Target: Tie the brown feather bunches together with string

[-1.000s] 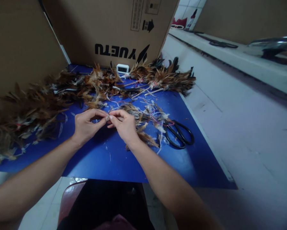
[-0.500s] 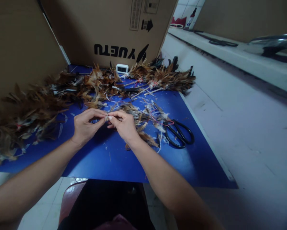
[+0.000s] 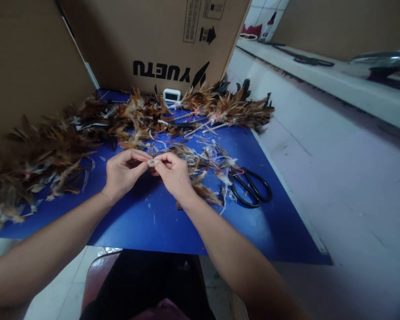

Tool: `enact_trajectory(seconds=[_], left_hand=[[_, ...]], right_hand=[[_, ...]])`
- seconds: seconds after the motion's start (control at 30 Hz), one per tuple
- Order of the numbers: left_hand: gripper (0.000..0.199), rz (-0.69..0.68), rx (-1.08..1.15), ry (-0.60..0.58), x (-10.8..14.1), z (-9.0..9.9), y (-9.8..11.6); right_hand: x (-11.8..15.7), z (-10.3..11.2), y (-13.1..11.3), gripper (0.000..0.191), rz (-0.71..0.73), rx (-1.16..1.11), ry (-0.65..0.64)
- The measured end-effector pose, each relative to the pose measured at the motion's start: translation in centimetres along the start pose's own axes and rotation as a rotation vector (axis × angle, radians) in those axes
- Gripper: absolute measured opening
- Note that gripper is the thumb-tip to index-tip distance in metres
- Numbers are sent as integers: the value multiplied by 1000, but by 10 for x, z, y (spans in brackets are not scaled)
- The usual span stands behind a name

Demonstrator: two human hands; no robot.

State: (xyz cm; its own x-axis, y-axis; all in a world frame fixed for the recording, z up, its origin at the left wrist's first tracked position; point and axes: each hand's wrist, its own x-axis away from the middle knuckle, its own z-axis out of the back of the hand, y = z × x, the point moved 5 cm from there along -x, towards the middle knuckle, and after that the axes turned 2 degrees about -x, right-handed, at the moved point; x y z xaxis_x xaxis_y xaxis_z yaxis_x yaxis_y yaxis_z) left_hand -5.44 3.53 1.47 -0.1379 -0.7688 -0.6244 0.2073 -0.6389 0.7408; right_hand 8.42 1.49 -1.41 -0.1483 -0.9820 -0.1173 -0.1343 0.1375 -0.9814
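Both hands meet over the middle of the blue board (image 3: pixel 129 226). My left hand (image 3: pixel 124 171) pinches a small whitish piece (image 3: pixel 151 163) between thumb and forefinger. From the other side, my right hand (image 3: pixel 173 173) pinches the same piece; what it is cannot be made out. Just beyond and right of my right hand lie loose brown feathers (image 3: pixel 204 193) with pale strips and red thread. Black-handled scissors (image 3: pixel 253 189) rest to the right, their blades hidden by feathers.
Brown feather bundles (image 3: pixel 42 155) cover the board's left and back, with more bundles (image 3: pixel 240 109) at the back right. A small white timer (image 3: pixel 171 95) stands before a cardboard box (image 3: pixel 146 35). On the right is a ledge (image 3: pixel 353 73) holding dark objects.
The fingertips have shifted slightly, and more of the whitish piece shows between them. The whole view has moved a little; the feathers and scissors lie as before.
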Motion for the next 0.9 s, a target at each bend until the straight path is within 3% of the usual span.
enact_trajectory(seconds=[0.13,0.43,0.9], left_hand=[[9,64,64,4,-1,-1,-4],[11,100,130,-13,0,1,-7],[7,-110,-63,-76,2,4,11]], right_hand=[[1,0,-1,6,-69,-37,2],[-1,1,2,4,-77,-87,21],[-4,5,1,2,-24,-131,73]])
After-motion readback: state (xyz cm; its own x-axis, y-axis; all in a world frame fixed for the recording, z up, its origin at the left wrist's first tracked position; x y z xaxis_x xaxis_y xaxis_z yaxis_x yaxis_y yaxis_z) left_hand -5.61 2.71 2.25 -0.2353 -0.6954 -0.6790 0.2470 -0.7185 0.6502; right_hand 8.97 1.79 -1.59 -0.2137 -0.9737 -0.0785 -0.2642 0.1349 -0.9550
